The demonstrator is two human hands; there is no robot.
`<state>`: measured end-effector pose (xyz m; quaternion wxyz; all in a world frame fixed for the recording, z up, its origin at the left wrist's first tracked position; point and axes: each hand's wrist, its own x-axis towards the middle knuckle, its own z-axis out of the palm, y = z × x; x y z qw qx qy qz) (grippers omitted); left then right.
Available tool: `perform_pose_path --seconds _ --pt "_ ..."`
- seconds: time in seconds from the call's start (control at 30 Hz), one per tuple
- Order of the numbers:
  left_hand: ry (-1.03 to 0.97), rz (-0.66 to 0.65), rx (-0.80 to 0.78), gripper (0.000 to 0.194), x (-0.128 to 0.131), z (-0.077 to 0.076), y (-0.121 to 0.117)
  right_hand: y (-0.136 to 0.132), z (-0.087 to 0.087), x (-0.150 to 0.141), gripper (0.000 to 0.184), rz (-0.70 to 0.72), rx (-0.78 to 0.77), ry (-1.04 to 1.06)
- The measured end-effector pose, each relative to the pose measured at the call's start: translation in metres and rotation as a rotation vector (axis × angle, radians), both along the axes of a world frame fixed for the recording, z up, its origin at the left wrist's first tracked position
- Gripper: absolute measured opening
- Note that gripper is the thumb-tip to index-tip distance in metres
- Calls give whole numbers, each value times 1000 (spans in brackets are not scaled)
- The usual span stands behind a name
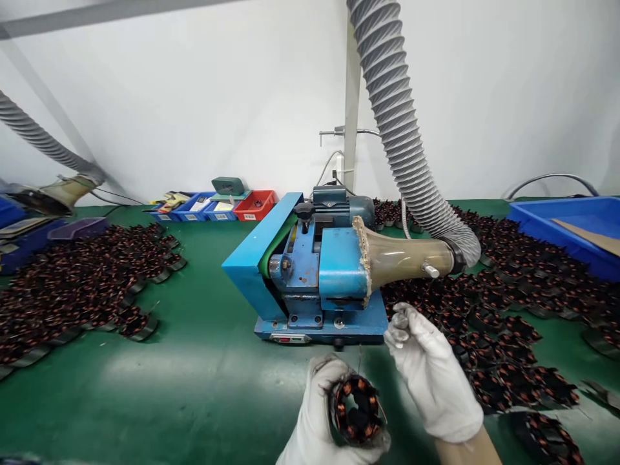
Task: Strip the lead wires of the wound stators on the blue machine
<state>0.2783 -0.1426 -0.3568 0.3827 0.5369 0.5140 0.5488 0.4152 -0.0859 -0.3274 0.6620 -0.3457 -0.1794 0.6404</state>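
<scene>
My left hand (327,413), in a white glove, grips a motor stator (356,410), a ring with copper windings and black insulation. Its open face is turned toward me, and thin wire ends stick out of it. To the right and a little higher is my gloved right hand (426,361), fingers bent and thumb and fingertips pressed together. Whatever those fingertips may hold is too small to make out; the glove's tips are grey with dirt. Just beyond both hands stands a blue belt-driven machine (305,271) with a motor and a tan suction funnel (407,258).
Many stators (504,349) cover the table on the right, and another large group (97,278) lies at left. A grey hose (397,103) rises from the funnel. Behind are small blue bins (194,208), a red bin (254,205) and, at right, a large blue crate (547,226).
</scene>
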Motion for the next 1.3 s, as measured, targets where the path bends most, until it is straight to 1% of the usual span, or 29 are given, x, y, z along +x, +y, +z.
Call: perform_pose_path --seconds 0.07,0.1,0.13,0.2,0.27,0.37,0.43,0.57,0.67,0.73,0.8,0.9,0.97,1.03,1.1,1.13,1.2,1.23,1.3 --pt "-5 46 -26 64 2 0 9 -5 -9 -7 21 29 29 -190" --pt "-9 54 -58 64 3 -1 15 -8 -14 -13 26 61 59 -315" --pt "-13 54 -96 60 4 -2 21 -10 -19 -19 35 83 96 -445" --pt "-44 30 -174 46 7 -7 32 -11 -28 -32 49 88 142 -684" --pt "-109 21 -223 37 10 -12 43 -6 -32 -41 48 46 138 -861" --pt "-235 5 -234 35 14 -15 55 6 -33 -44 39 7 148 -978" --pt "-275 2 -204 35 16 -12 60 13 -30 -42 35 -8 180 -999" --pt "-246 -7 -177 34 18 -6 67 17 -23 -37 30 30 199 -1004" --pt "-263 -30 -174 34 20 -6 70 18 -19 -37 29 41 191 -1006" --pt "-298 -21 -180 34 21 -6 68 18 -18 -37 28 46 194 -993" --pt "-331 -1 -197 34 18 -8 62 14 -20 -38 29 47 192 -993" --pt "-375 2 -249 37 8 -12 43 -4 -31 -40 37 53 155 -969" --pt "-373 18 -254 38 -1 -11 28 -20 -38 -40 46 77 164 -848" --pt "-335 9 -230 40 -7 -6 17 -33 -43 -36 55 120 206 -680" --pt "-302 -23 -224 53 -11 1 11 -39 -42 -27 53 187 230 -566" --pt "-298 -43 -256 59 -12 4 10 -40 -41 -21 47 214 217 -543" --pt "-330 -102 -378 68 -13 8 11 -40 -36 -8 34 256 195 -544" --pt "-381 -131 -432 69 -14 9 12 -40 -33 -2 31 277 203 -563" --pt "-482 -196 -490 64 -17 10 13 -38 -25 5 32 337 273 -650"
